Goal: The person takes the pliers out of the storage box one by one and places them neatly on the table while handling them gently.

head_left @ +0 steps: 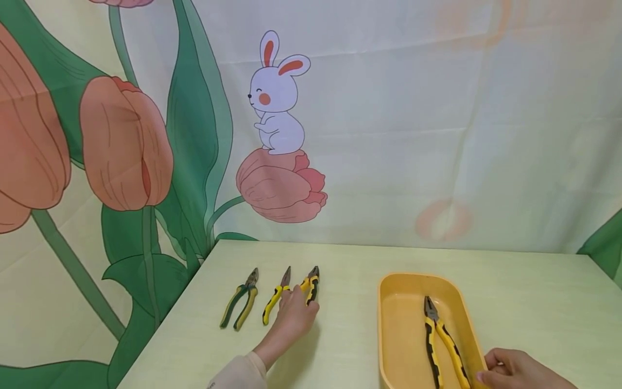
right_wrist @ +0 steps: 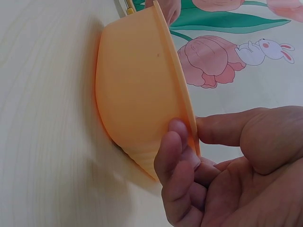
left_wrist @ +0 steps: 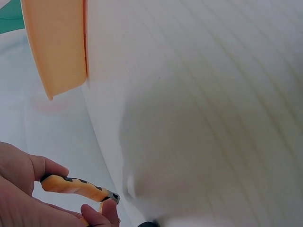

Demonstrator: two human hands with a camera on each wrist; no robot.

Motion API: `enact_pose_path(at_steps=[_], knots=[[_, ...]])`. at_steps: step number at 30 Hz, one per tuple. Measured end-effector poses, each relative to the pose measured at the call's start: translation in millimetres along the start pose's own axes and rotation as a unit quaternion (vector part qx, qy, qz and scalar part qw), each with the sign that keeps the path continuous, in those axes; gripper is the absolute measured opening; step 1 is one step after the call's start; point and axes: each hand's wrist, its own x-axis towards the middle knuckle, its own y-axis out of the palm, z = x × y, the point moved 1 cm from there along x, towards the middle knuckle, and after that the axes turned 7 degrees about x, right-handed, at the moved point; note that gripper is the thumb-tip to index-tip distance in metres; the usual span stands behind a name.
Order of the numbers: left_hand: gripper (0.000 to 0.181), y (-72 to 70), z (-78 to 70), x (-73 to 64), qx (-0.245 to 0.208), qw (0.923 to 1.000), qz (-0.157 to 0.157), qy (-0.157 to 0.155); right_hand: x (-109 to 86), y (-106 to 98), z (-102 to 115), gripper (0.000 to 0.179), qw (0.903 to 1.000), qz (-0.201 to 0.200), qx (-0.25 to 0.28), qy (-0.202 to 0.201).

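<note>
My left hand [head_left: 295, 313] holds a pair of yellow-and-black pliers [head_left: 315, 281] by the handles at the table's left side. The left wrist view shows thumb and fingers around the yellow-and-black pliers [left_wrist: 78, 187], part of which the hand hides. Just left of that hand lie yellow-handled long-nose pliers [head_left: 270, 307], and farther left, green-and-tan-handled pliers [head_left: 251, 296]. On the right, my right hand [head_left: 522, 367] pinches the rim of a yellow plastic tray [head_left: 396, 329]. Thumb and fingers press the tray's [right_wrist: 137, 80] rim from both sides. Inside it rest larger yellow-and-black pliers [head_left: 431, 324].
The pale table [head_left: 345, 302] ends at a back edge against a hanging cloth [head_left: 379, 151] printed with tulips and a rabbit. The tray's near end runs out of the head view at the bottom.
</note>
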Motion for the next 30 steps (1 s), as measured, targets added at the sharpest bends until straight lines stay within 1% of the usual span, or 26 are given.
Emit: enact_pose_path(at_steps=[7, 12, 16, 18, 24, 27, 30], knots=[[0.063, 1.5, 1.5, 1.1, 0.002, 0.9999, 0.003, -0.012, -0.5, 2.2, 0.6, 0.017, 1.0, -0.005, 0.001, 0.007], [0.063, 2.1, 1.9, 1.8, 0.013, 0.9998, 0.003, -0.012, -0.9, 2.6, 2.2, 0.016, 0.9999, -0.012, -0.004, 0.008], [0.064, 2.0, 0.9, 2.2, 0.023, 0.9996, 0.006, -0.014, -1.4, 2.1, 3.1, 0.016, 0.9999, -0.009, -0.007, 0.007], [0.063, 1.9, -0.2, 2.0, 0.03, 0.9995, 0.006, -0.011, -1.2, 2.4, 3.4, 0.016, 0.9999, -0.012, -0.006, 0.009], [0.059, 3.2, -0.1, 2.1, 0.05, 0.9986, 0.014, 0.007, 0.1, 0.5, 0.8, 0.017, 1.0, 0.001, 0.002, 0.0], [0.06, 4.2, 0.1, 2.2, 0.062, 0.9979, 0.015, 0.013, 0.5, -1.0, -1.5, 0.018, 0.9999, 0.008, 0.006, -0.006], [0.062, 5.5, 0.2, 3.0, 0.074, 0.997, 0.013, 0.02, 0.6, -1.5, -2.6, 0.018, 0.9999, 0.007, 0.008, -0.004]])
